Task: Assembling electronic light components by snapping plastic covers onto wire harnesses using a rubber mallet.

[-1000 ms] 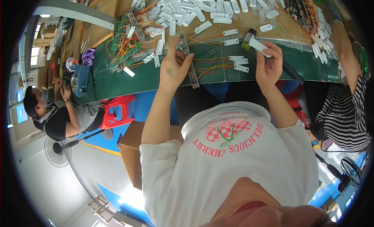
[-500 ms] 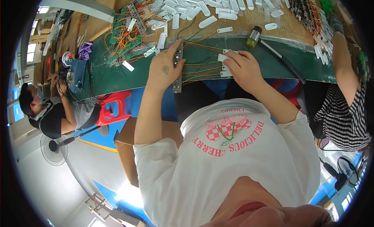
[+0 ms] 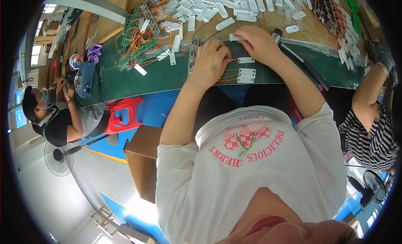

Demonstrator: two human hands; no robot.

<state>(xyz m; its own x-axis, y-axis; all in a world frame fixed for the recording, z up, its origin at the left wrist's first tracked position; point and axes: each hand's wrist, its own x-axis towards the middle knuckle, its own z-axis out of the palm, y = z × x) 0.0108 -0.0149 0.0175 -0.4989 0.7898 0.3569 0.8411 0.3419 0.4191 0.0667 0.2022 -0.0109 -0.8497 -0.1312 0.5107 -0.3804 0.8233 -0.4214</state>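
A narrow circuit board strip (image 3: 193,55) lies upright on the green work surface (image 3: 157,78). My left hand (image 3: 212,61) rests beside it and partly over it, its fingers curled over the wires; what they grip is hidden. At the far side of the surface, my right hand (image 3: 256,42) pinches a small white plate (image 3: 235,37) by its right end. Below my right hand lies a single white plate (image 3: 246,60). Nearer to me several white plates (image 3: 246,75) sit together, with red and yellow wires (image 3: 227,79) running from them under my left hand.
A hammer (image 3: 303,63) lies right of my right hand. White plastic covers (image 3: 201,7) are heaped at the back, with wired green boards (image 3: 136,38) at the left. More wired boards (image 3: 331,17) lie far right. Co-workers sit at the left and right near a red stool (image 3: 125,114).
My right hand has moved away from me, now with a white plate in its fingers. My left hand has shifted right, from the strip onto the wires. The right co-worker's arm has moved nearer.
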